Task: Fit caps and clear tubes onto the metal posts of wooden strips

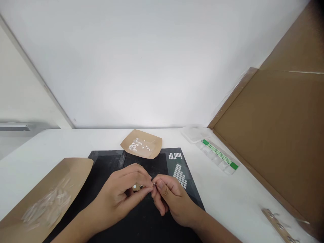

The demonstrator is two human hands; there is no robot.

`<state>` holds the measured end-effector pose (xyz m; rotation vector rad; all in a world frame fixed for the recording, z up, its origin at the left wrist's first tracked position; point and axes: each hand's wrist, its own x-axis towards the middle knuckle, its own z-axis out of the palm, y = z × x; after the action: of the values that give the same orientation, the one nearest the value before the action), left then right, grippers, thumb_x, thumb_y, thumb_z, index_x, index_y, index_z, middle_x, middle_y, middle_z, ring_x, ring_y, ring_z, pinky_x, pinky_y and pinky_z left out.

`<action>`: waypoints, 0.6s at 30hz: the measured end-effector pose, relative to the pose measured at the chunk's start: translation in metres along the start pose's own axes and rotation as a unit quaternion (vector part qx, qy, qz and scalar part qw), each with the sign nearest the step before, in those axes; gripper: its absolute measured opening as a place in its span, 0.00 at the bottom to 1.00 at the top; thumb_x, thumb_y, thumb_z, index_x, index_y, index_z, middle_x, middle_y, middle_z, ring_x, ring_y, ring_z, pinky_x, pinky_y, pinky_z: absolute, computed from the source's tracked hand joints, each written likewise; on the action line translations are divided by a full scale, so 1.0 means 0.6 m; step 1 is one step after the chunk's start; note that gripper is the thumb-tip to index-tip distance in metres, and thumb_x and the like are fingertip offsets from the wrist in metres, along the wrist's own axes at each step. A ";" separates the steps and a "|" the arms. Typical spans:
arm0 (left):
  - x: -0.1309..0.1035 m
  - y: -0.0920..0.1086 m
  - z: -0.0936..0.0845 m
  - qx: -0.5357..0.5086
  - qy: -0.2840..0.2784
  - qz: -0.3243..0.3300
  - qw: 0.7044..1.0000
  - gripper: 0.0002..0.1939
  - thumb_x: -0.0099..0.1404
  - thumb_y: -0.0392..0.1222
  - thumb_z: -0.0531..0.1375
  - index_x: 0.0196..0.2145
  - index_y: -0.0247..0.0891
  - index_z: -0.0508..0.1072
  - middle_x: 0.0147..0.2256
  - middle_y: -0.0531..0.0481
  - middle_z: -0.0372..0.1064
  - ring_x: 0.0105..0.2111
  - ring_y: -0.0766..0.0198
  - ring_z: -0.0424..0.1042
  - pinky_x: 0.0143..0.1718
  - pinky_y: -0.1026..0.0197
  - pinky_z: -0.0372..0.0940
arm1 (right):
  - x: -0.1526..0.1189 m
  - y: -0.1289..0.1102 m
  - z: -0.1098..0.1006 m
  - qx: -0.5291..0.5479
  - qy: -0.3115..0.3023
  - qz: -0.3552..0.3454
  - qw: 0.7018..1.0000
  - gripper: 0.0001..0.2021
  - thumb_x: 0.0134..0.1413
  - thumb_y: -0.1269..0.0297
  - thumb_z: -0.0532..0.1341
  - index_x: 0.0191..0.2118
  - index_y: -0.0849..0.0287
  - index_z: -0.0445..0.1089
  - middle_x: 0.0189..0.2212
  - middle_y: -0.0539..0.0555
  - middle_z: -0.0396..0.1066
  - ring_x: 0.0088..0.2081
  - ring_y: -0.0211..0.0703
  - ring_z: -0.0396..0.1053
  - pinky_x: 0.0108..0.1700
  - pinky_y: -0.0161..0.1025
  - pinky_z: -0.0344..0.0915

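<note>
My left hand (126,190) and my right hand (173,197) meet over the black mat (141,222), fingertips nearly touching. Each is closed in a pinch. A tiny shiny piece (154,184) shows between the fingertips, too small to name. Through the gap under my left fingers shows a small tan piece (137,187) with a white dot and a dark spot; what it is, I cannot tell. White oval stickers (180,176) lie in rows on the mat just beyond my right hand.
Behind the mat's far edge sits a paper tray (155,145) holding small white pieces. A larger paper tray (73,165) with clear plastic strips (48,207) stands left. At right are a green-and-white strip (220,153), a clear plastic container (193,132), a strip with metal parts (277,224) and a cardboard wall (283,135).
</note>
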<state>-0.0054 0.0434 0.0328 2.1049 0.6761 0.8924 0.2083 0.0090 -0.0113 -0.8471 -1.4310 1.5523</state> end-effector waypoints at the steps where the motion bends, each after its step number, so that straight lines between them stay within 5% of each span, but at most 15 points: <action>1: 0.001 0.000 0.000 -0.001 -0.003 -0.001 1.000 0.06 0.74 0.35 0.61 0.42 0.40 0.79 0.42 0.45 0.75 0.34 0.65 0.75 0.29 0.69 0.71 | 0.000 0.000 0.000 0.005 -0.004 0.002 1.000 0.25 0.74 0.41 0.53 0.36 0.58 0.67 0.17 0.42 0.63 0.18 0.33 0.55 0.24 0.32 0.53; 9: -0.004 -0.002 0.001 0.006 -0.020 -0.002 1.000 0.07 0.75 0.33 0.58 0.43 0.41 0.76 0.43 0.46 0.74 0.35 0.65 0.74 0.30 0.68 0.69 | 0.002 -0.001 -0.001 0.045 -0.022 0.011 0.999 0.25 0.74 0.40 0.53 0.36 0.59 0.68 0.16 0.42 0.62 0.18 0.32 0.53 0.25 0.33 0.51; 18: 0.002 -0.012 0.010 -0.028 0.014 0.070 0.997 0.09 0.72 0.28 0.60 0.42 0.40 0.75 0.39 0.48 0.74 0.34 0.68 0.74 0.29 0.70 0.67 | 0.000 0.011 -0.003 0.113 -0.060 0.033 0.991 0.25 0.75 0.42 0.53 0.38 0.60 0.69 0.15 0.41 0.60 0.17 0.32 0.49 0.24 0.33 0.48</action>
<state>-0.0011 0.0461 0.0245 2.1122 0.5161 1.0083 0.2088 0.0097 -0.0177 -0.6799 -1.2898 1.8024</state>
